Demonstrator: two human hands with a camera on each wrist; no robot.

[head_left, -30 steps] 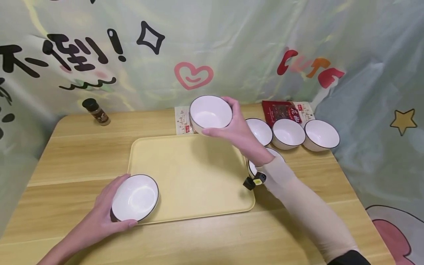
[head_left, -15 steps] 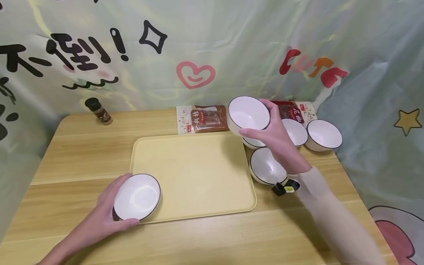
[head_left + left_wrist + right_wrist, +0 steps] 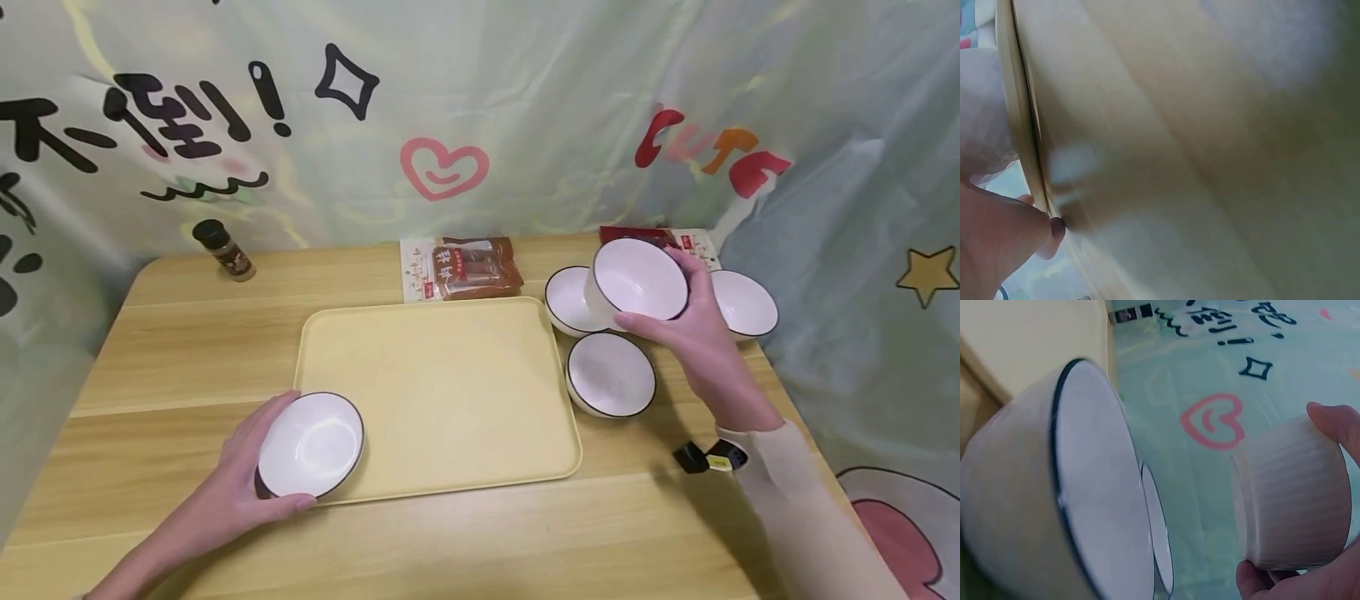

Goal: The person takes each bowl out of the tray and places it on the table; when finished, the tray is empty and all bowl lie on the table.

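In the head view my left hand grips a white bowl with a dark rim, at the front left corner of a yellow tray. My right hand holds a matching bowl in the air, thumb on its near side. Partly behind this raised bowl is another bowl; one more bowl stands nearer, beside the tray's right edge. A further bowl is partly covered by my right hand. The right wrist view shows the held bowl's ribbed outside and a large nearby bowl.
Behind the tray lies a brown spice packet. A red packet is mostly hidden behind the raised bowl. At the back left stands a black-capped spice jar. A printed cloth hangs along the wooden table's back and right.
My right hand has carried its bowl rightward from above the tray's back edge to over the bowls on the right, uncovering the brown packet. My left hand has kept its place.
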